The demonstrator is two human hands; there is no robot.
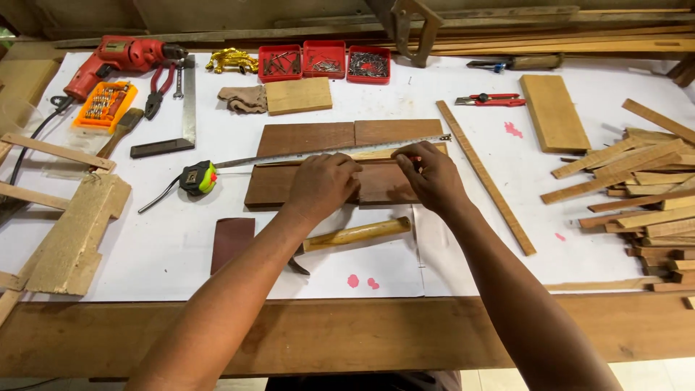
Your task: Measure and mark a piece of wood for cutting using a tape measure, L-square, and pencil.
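Here, mid-counter: two dark boards (329, 163), tape blade (326, 152) stretched along their seam. Bare white counter (166, 246) just below the boards' near edge, apart from a hammer (355, 234) and sandpaper (232, 240). Left hand (322, 185) flat on the near board, no grip closed. Right hand (431, 174) at the boards' right end, grip pinched on something too small to make out.

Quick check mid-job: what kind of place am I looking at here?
Most likely a woodworking bench in a small carpentry workshop. A red electric drill lies at the far left, offcut wooden strips are piled on the right, and both hands rest on dark wooden boards under an extended tape measure.
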